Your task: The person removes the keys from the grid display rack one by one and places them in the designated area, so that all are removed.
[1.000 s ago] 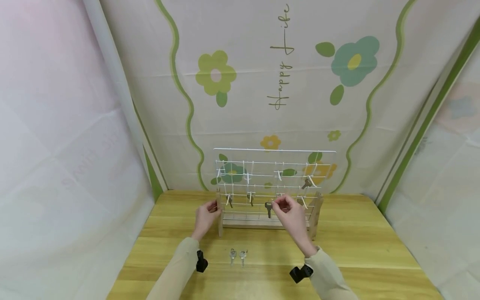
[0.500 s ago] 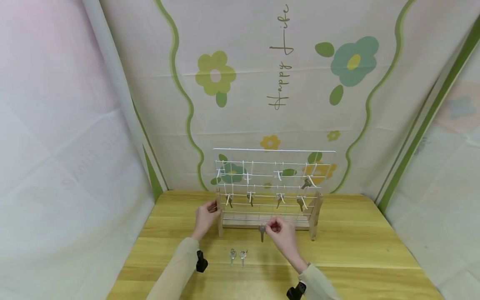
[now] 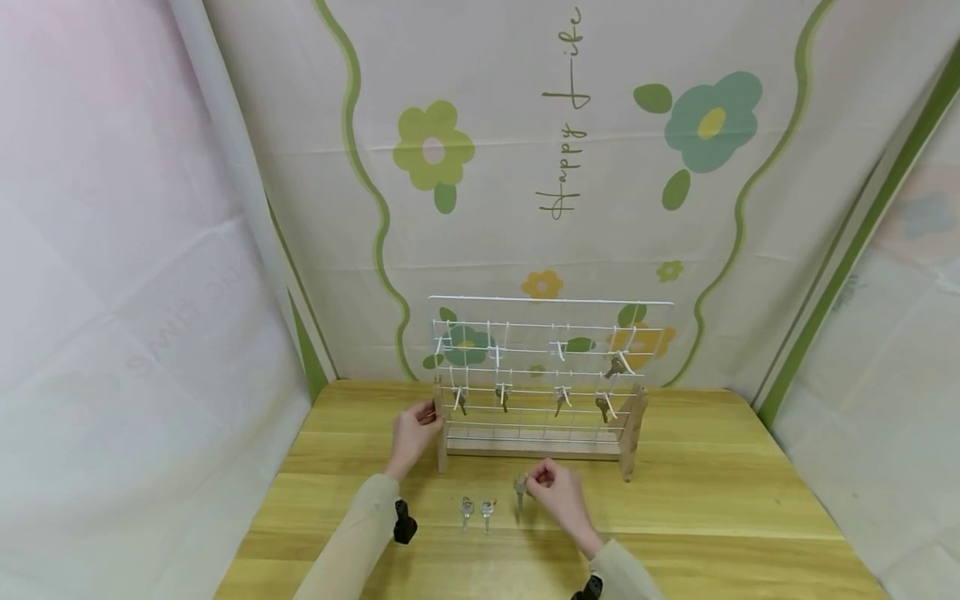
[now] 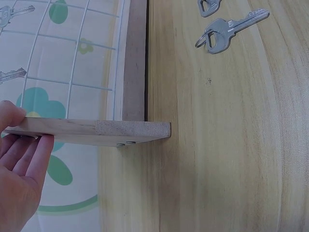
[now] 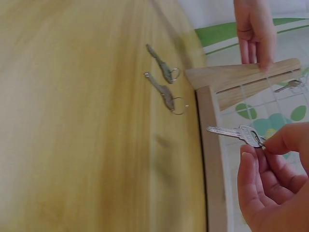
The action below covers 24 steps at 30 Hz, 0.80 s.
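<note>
My right hand [image 3: 558, 498] pinches a key [image 3: 520, 492] by its ring between thumb and fingers, in front of the rack; in the right wrist view the key [image 5: 244, 134] points away from the fingertips. My left hand [image 3: 412, 435] grips the left wooden side [image 4: 82, 129] of the white wire rack [image 3: 551, 302], thumb on one face and fingers on the other. Several keys hang from the rack's hooks, among them one key [image 3: 617, 365] at the upper right. Two ringed keys lie on the table, a left key [image 3: 467, 510] and a right key [image 3: 487, 512].
The rack stands on the wooden table [image 3: 720, 483] near its back edge. A flower-printed cloth [image 3: 495, 208] rises behind it, with pale cloth walls on both sides. The rack's wooden base bar [image 3: 532, 450] runs between its two side pieces.
My right hand has come down and toward me from the lower hooks with the pinched key, to just right of the two keys on the table. The left hand stays on the rack.
</note>
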Available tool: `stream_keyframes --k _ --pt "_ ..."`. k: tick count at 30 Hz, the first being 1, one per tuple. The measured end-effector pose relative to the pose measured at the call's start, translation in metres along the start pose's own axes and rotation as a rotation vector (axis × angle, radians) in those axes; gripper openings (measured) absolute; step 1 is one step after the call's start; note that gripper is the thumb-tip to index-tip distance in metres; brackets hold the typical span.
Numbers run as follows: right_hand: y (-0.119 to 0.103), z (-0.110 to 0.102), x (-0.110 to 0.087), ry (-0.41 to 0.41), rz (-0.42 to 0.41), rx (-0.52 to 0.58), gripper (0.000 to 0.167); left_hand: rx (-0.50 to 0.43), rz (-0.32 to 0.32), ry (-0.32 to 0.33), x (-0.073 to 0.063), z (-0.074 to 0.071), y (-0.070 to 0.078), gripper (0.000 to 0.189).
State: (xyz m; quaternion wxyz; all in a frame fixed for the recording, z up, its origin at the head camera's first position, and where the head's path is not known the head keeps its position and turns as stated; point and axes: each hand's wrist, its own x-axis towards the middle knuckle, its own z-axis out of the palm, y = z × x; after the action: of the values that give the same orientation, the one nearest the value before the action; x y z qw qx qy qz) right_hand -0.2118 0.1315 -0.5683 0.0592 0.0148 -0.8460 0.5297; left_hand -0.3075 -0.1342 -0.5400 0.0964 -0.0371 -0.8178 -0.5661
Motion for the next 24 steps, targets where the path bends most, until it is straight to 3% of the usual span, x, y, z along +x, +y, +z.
stream_keyframes --k 11,24 --pt "0.022 0.014 -0.002 -0.078 0.044 -0.073 0.006 -0.015 -0.014 -0.003 -0.001 -0.001 0.001 0.037" --pt "0.027 0.023 -0.001 -0.122 0.073 -0.068 0.005 -0.014 -0.017 0.000 -0.001 -0.002 0.002 0.037"
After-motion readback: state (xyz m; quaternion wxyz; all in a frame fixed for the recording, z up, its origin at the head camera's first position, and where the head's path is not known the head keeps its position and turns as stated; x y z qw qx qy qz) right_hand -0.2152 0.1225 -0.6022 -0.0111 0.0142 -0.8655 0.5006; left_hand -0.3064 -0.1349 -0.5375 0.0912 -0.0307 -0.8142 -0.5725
